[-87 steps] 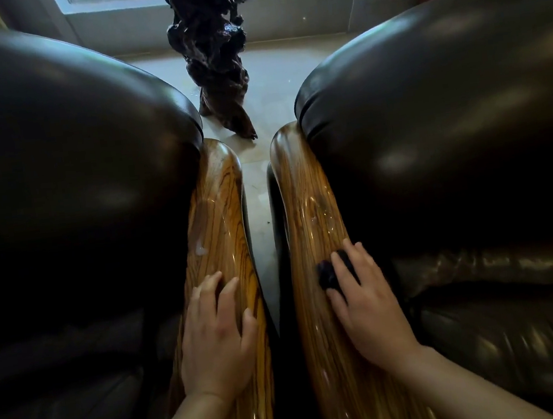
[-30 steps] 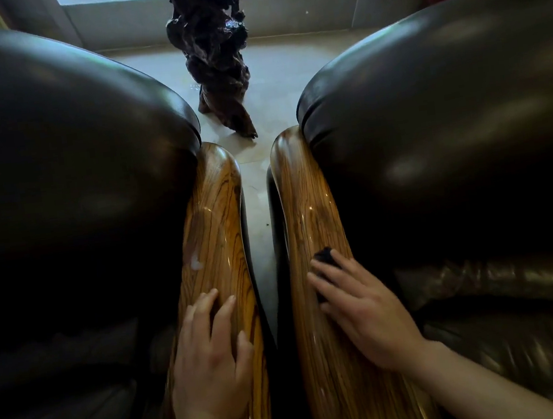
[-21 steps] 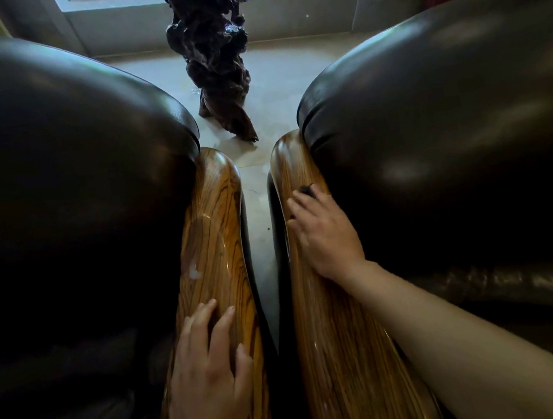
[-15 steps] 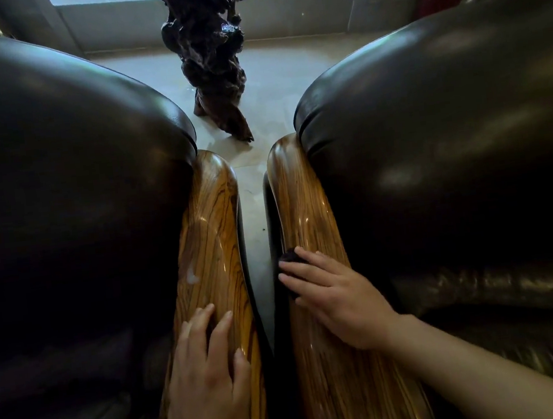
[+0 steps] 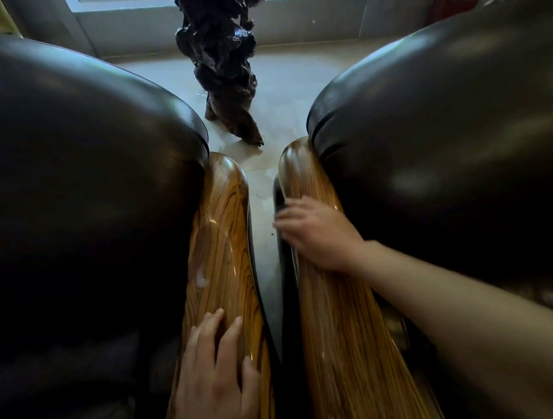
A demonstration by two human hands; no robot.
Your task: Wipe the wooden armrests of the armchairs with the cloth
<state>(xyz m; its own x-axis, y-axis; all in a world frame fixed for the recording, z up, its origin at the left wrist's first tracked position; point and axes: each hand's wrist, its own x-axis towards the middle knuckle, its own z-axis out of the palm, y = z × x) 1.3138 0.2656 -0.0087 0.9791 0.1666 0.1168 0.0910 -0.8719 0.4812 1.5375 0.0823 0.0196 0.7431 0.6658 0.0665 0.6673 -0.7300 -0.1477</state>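
Two glossy striped wooden armrests run side by side between two dark leather armchairs. My right hand (image 5: 319, 232) presses on the right armrest (image 5: 347, 356), about halfway up it, fingers pointing left over its inner edge. The dark cloth is almost wholly hidden under that hand; only a dark sliver (image 5: 280, 214) shows at the fingertips. My left hand (image 5: 216, 385) lies flat on the near part of the left armrest (image 5: 223, 236), fingers spread, holding nothing. A whitish smear (image 5: 203, 280) sits on the left armrest ahead of that hand.
The left armchair's leather back (image 5: 75, 180) and the right armchair's leather back (image 5: 451, 155) bulge up on either side. A narrow strip of pale floor (image 5: 263, 245) separates the armrests. A dark gnarled wooden sculpture (image 5: 225, 70) stands on the floor beyond, below a window.
My right hand has slid farther up the right armrest than half a second ago, after sweeping forward and back over the last second. My left hand has stayed in place.
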